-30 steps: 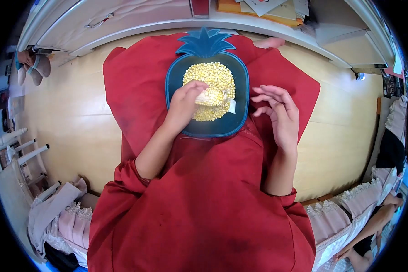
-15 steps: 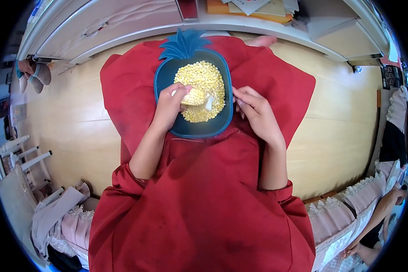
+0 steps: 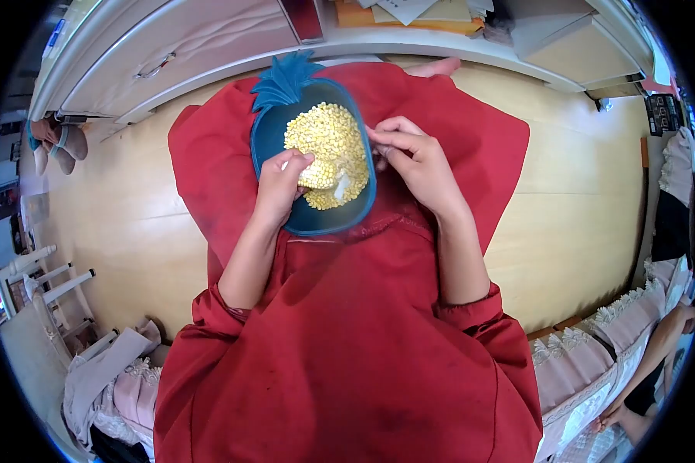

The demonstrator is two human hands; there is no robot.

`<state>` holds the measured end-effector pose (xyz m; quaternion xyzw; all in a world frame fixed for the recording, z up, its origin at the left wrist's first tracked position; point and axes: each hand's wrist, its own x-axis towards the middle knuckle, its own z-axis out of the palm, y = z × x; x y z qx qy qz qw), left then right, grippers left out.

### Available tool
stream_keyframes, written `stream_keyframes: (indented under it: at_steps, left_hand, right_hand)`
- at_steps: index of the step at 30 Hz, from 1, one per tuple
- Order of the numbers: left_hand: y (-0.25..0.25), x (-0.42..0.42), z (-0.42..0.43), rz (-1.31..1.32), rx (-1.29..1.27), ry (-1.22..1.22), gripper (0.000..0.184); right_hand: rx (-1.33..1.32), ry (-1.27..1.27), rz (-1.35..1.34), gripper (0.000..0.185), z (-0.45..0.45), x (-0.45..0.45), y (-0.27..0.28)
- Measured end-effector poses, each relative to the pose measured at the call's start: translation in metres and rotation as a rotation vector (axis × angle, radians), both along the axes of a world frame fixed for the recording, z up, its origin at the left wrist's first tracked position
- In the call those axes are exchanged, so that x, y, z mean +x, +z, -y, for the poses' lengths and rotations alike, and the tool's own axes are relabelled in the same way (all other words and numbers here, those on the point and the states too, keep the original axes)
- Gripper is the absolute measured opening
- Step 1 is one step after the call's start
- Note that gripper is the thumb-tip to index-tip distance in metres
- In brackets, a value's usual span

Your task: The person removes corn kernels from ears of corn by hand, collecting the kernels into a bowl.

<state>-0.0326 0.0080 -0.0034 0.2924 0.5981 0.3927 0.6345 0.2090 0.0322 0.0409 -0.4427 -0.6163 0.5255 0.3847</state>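
Home, with lace-trimmed sofa (image 3: 567, 363).

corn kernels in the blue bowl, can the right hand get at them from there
Probably yes: the right hand is at the right rim of the bowl, and the upper loose kernels lie uncovered. The left hand and corn cob block only part lower down.

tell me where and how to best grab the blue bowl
Probably by the rim of the bowl, coming from its left and right sides at once: it sits open side up with kernels heaped inside, so a level, two-sided grip should spill least. The leafy end sticks out at the far end, likely a less balanced hold.
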Motion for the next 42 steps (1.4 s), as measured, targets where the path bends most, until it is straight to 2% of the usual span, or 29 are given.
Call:
stream_keyframes:
  at_steps: [2, 5, 8, 11, 14, 17, 21, 24, 26, 29, 32, 36, 39, 42]
  left_hand:
    - [0.005, 0.001, 0.001, -0.011, 0.006, 0.028, 0.017]
    - [0.007, 0.003, 0.002, 0.036, 0.038, 0.073, 0.021]
    - [0.006, 0.005, 0.0, 0.069, 0.1, 0.114, 0.029]
    - [0.011, 0.009, 0.0, 0.07, 0.093, 0.134, 0.031]
    - [0.009, 0.009, 0.001, 0.098, 0.099, 0.084, 0.027]
    - [0.009, 0.009, 0.005, 0.023, 0.115, -0.033, 0.026]
    - [0.007, 0.009, 0.004, 0.076, 0.105, -0.04, 0.025]
    - [0.006, 0.01, 0.001, 0.104, 0.154, 0.03, 0.021]
    - [0.01, 0.014, 0.0, 0.219, 0.146, 0.088, 0.02]
    - [0.012, 0.007, 0.002, 0.307, 0.095, 0.064, 0.017]
    - [0.01, 0.005, 0.003, 0.282, 0.089, 0.031, 0.015]
    - [0.018, 0.004, 0.002, 0.3, 0.115, 0.032, 0.021]
    - [0.01, 0.007, 0.003, 0.326, 0.131, 0.088, 0.025]
    - [0.006, 0.013, 0.004, 0.088, 0.337, 0.055, 0.031]
  right_hand:
    - [0.119, -0.09, 0.236, 0.028, 0.004, -0.001, -0.008]
    - [0.051, -0.038, 0.439, 0.017, 0.015, 0.002, -0.025]
    - [0.12, 0.135, 0.634, 0.016, 0.022, 0.004, -0.033]
    - [0.136, 0.078, 0.741, 0.019, 0.027, -0.007, -0.032]
    - [0.026, 0.089, 0.87, 0.021, 0.025, -0.01, -0.033]
    - [-0.013, 0.085, 0.931, 0.019, 0.025, -0.01, -0.036]
    - [-0.026, 0.084, 0.905, 0.018, 0.023, -0.011, -0.033]
    - [-0.02, 0.095, 0.881, 0.016, 0.024, -0.008, -0.036]
    - [-0.015, 0.083, 0.836, 0.015, 0.025, -0.008, -0.038]
    - [-0.075, 0.032, 0.812, 0.023, 0.018, -0.009, -0.041]
    - [-0.117, 0.137, 0.781, 0.025, 0.014, -0.008, -0.028]
    - [-0.139, 0.113, 0.726, 0.025, 0.018, -0.008, -0.027]
    - [-0.124, 0.081, 0.847, 0.025, 0.02, -0.011, -0.027]
    - [-0.06, 0.043, 0.866, 0.026, 0.021, -0.012, -0.028]
